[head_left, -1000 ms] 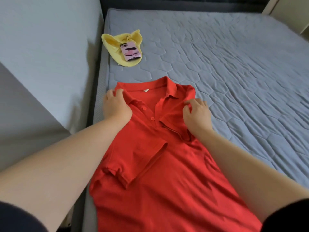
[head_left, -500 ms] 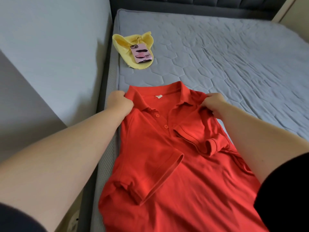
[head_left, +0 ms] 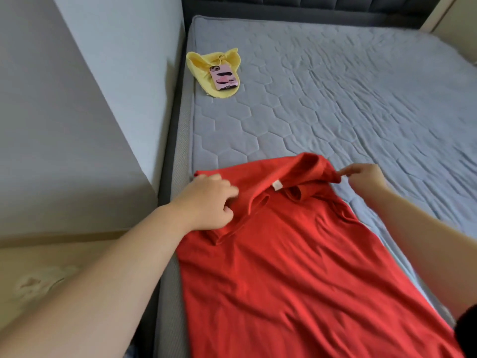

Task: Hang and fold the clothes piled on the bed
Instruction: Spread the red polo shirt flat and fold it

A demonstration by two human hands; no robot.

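Observation:
A red polo shirt (head_left: 296, 267) lies lengthwise along the near left part of the grey quilted bed (head_left: 335, 99). Its back faces up, and the collar end is bunched, with a small white label showing. My left hand (head_left: 209, 202) grips the cloth at the shirt's left shoulder, fingers curled into a fold. My right hand (head_left: 364, 175) pinches the right shoulder edge and holds it a little above the mattress.
A yellow garment (head_left: 201, 64) lies at the bed's far left with a pink-cased phone (head_left: 224, 78) on top of it. A grey wall panel runs close along the bed's left side. A dark headboard (head_left: 309, 3) stands at the far end.
The shirt has been turned over: its buttoned front and folded-in sleeves faced up before, now the back does. Both hands kept hold of the shoulders and moved apart.

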